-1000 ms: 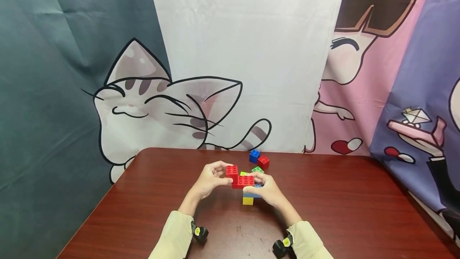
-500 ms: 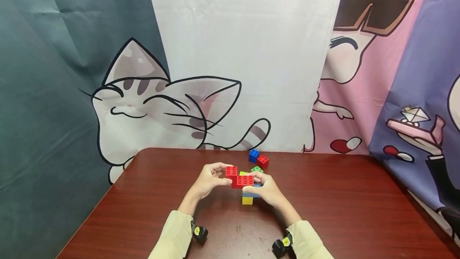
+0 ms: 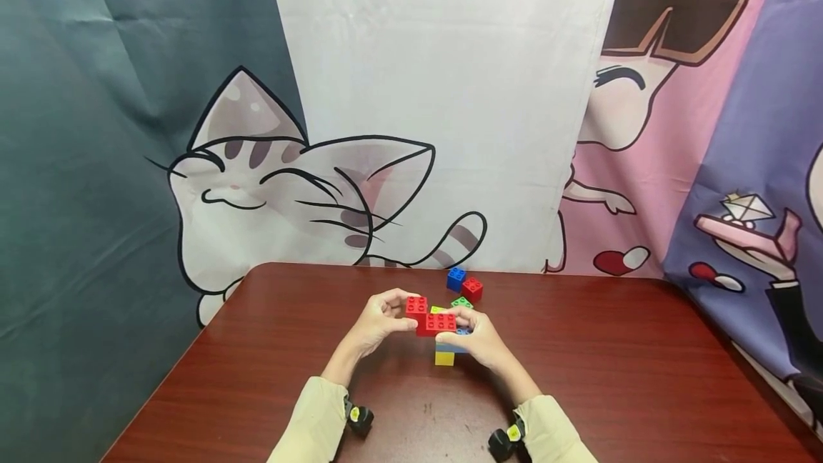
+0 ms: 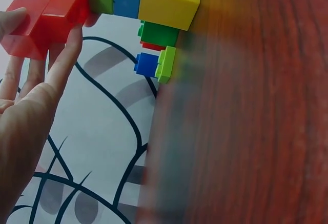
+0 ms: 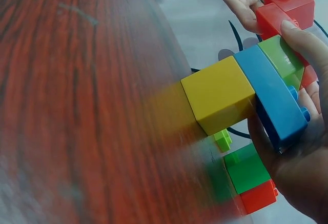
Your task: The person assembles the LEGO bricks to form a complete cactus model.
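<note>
A brick stack stands on the table [image 3: 617, 377]: a yellow brick [image 3: 444, 358] at the base, then a blue brick [image 5: 277, 101], a green brick [image 5: 282, 60] and a long red brick [image 3: 439, 324]. My right hand [image 3: 468, 329] grips the stack around its blue and red layers. My left hand [image 3: 397, 311] pinches a small red brick [image 3: 416, 305] that sits at the left end of the long red one. In the left wrist view my fingers [image 4: 56, 75] lie under the red bricks [image 4: 56, 11].
Loose bricks lie just behind the stack: a blue one [image 3: 456, 278], a red one [image 3: 472, 289], a green one [image 3: 460, 302] and a lime one [image 3: 437, 310]. A printed cloth backdrop [image 3: 437, 106] hangs behind the table's far edge.
</note>
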Demonstrator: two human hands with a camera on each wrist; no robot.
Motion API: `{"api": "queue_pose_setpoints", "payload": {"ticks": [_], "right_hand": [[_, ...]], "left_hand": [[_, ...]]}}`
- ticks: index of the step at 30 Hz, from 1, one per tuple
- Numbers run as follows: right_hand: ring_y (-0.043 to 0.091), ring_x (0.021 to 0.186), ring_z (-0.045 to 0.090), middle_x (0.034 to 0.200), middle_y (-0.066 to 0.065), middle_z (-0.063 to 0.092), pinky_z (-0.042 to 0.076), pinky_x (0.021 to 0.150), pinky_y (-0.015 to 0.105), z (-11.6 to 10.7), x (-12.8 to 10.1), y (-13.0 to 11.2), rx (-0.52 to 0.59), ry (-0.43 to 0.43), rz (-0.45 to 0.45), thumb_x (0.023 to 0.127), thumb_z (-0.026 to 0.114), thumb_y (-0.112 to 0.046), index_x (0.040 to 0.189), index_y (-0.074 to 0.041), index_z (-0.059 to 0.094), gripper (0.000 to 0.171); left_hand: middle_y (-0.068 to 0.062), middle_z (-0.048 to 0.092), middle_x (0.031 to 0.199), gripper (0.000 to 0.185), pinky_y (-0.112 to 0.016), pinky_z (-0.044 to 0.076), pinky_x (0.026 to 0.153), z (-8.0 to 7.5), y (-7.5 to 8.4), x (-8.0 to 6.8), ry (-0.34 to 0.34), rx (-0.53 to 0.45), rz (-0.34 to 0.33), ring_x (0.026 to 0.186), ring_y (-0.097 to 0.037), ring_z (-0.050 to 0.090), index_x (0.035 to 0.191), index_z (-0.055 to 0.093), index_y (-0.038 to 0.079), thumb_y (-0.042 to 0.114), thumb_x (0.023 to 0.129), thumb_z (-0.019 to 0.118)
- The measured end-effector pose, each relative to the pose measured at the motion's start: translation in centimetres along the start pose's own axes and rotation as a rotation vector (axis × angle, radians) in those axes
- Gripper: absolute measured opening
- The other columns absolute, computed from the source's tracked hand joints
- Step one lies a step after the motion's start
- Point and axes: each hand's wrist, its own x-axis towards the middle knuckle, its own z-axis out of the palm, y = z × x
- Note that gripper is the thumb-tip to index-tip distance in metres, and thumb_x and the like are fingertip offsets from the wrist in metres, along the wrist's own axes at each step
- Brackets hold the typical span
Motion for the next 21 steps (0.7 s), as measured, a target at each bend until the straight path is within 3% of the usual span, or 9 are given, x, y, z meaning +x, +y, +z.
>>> {"api": "queue_pose_setpoints", "payload": {"ticks": [10, 18, 21], "right_hand": [[0.004, 0.086, 0.066, 0.116, 0.027, 0.067, 0.055, 0.079, 0.022, -0.02, -0.05, 0.11, 0.017, -0.005, -0.005, 0.086, 0.074, -0.019, 0.122, 0.003, 0.059, 0.045], [0.004, 0.086, 0.066, 0.116, 0.027, 0.067, 0.056, 0.079, 0.021, 0.05, -0.05, 0.09, 0.008, 0.001, -0.015, 0.086, 0.074, -0.019, 0.121, 0.004, 0.060, 0.044], [0.004, 0.087, 0.066, 0.116, 0.026, 0.068, 0.056, 0.079, 0.020, 0.12, -0.06, -0.01, 0.001, 0.006, -0.009, 0.086, 0.074, -0.020, 0.121, 0.003, 0.060, 0.044]], "left_hand": [[0.007, 0.065, 0.106, 0.049, -0.025, 0.057, 0.085, 0.05, 0.23, -0.04, -0.040, 0.011, -0.041, 0.099, -0.010, 0.064, 0.126, 0.049, -0.008, 0.002, 0.083, 0.071], [0.007, 0.064, 0.106, 0.049, -0.023, 0.057, 0.084, 0.43, 0.39, -0.14, -0.051, 0.009, -0.022, 0.097, -0.009, 0.064, 0.125, 0.047, -0.007, 0.005, 0.084, 0.072], [0.000, 0.065, 0.108, 0.049, -0.023, 0.057, 0.083, 0.65, 0.43, -0.12, -0.033, 0.029, -0.020, 0.096, -0.008, 0.065, 0.124, 0.048, -0.007, 0.005, 0.084, 0.073]]}}
